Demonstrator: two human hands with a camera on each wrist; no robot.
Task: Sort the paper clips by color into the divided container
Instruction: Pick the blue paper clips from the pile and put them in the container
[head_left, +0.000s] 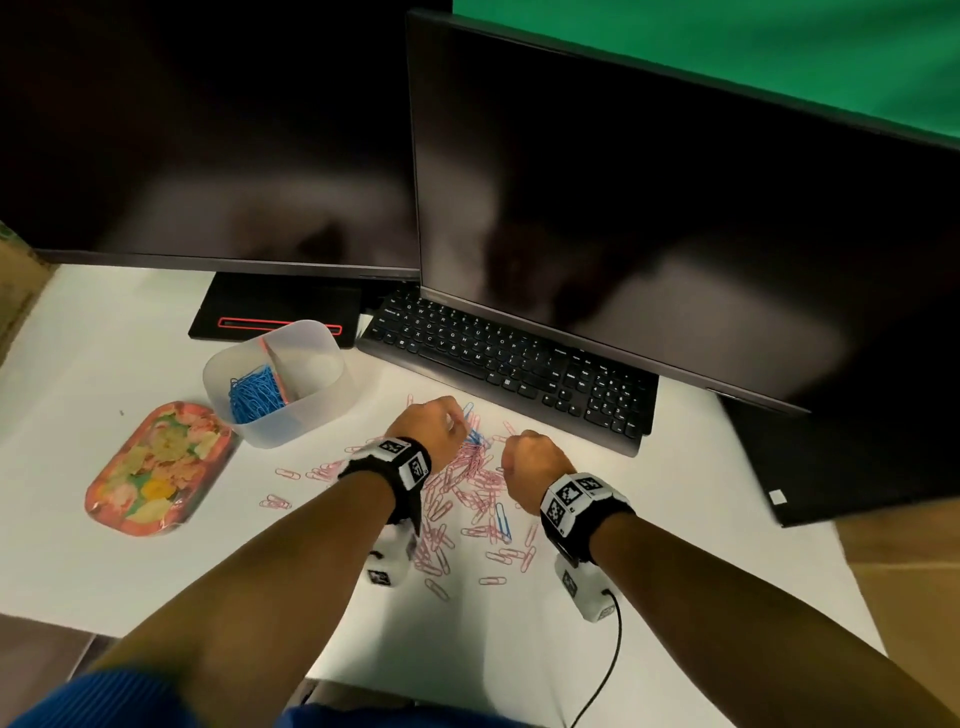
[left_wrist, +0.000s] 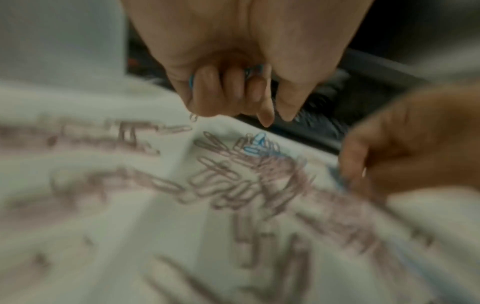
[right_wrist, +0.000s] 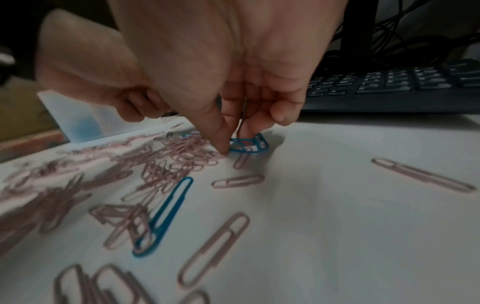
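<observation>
Pinched between the thumb and fingertips of the right hand (right_wrist: 241, 96) is a small cluster of blue paper clips (right_wrist: 249, 145), which touches the white sheet (right_wrist: 350, 216) at the far edge of the pink paper clips (right_wrist: 171, 162) heaped beside it. Just to the left of that pile's far end, the left hand (left_wrist: 233, 82) hovers with its fingers curled tight into the palm, and slivers of blue clip (left_wrist: 191, 81) show between them (how many, the blur hides). One long blue paper clip (right_wrist: 166, 214) lies loose on the near side of the pile. Left of the pile and farther back stands the divided container (head_left: 317, 410), its left compartment holding a mound of sorted blue clips (head_left: 257, 392). A flowered tray (head_left: 156, 467) sits left of the pile, a black keyboard (head_left: 514, 364) behind it.
</observation>
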